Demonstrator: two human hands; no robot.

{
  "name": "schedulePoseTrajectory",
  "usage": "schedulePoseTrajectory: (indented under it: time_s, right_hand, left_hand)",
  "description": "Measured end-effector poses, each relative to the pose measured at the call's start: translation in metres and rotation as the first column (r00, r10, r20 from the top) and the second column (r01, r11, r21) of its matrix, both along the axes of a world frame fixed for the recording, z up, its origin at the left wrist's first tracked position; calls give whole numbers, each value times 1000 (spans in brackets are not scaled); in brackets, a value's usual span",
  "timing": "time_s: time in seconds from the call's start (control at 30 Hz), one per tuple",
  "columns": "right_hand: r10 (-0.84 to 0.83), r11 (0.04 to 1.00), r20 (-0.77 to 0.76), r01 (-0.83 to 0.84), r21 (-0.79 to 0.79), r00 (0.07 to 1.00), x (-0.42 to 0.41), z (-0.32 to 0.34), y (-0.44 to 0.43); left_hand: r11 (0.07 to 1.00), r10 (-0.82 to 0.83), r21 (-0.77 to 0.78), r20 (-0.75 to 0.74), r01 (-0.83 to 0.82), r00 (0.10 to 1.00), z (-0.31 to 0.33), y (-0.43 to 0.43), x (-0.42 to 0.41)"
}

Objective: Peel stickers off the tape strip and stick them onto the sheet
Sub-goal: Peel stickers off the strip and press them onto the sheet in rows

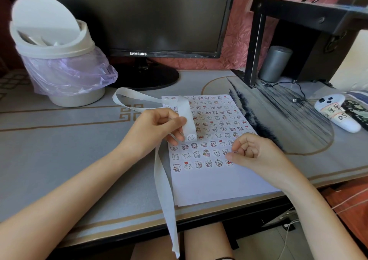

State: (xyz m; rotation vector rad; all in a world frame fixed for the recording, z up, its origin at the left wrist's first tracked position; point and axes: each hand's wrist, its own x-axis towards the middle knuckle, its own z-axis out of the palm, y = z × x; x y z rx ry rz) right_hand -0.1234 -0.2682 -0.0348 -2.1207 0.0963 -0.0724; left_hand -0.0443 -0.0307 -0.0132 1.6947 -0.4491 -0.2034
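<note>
A white sheet (215, 182) lies on the desk, its upper part filled with rows of small cartoon stickers. My left hand (157, 128) pinches a long white tape strip (165, 190) above the sheet's left side; one sticker (190, 137) shows on the strip just below my fingers. The strip loops back toward the bin and its empty tail hangs over the desk's front edge. My right hand (253, 154) has its fingers curled over the sheet's right side, with the thumb and fingertips down at a sticker at the end of a lower row.
A white swing-lid bin (57, 60) with a purple bag stands at back left. A dark monitor (143, 20) sits behind. A black shelf (298, 30), a grey cylinder (275, 63), a cable and a white controller (336, 112) are at right.
</note>
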Motion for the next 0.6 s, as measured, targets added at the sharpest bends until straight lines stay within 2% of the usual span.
schedulePoseTrajectory:
  time_s: [0.17,0.43,0.6]
  right_hand:
    - [43,999,-51,-44,-19,998,-2,4,-1]
    - [35,999,-34,-35,0,999,0,7,-2]
    - [5,997,129,-15,81,992,8,26,16]
  left_hand:
    - [1000,0,-1,-3,0,1000,0,0,0]
    - [1000,-6,-26,8,6,1000,0,1,0]
    - [999,-14,-44,-14,14,1000,0,0,1]
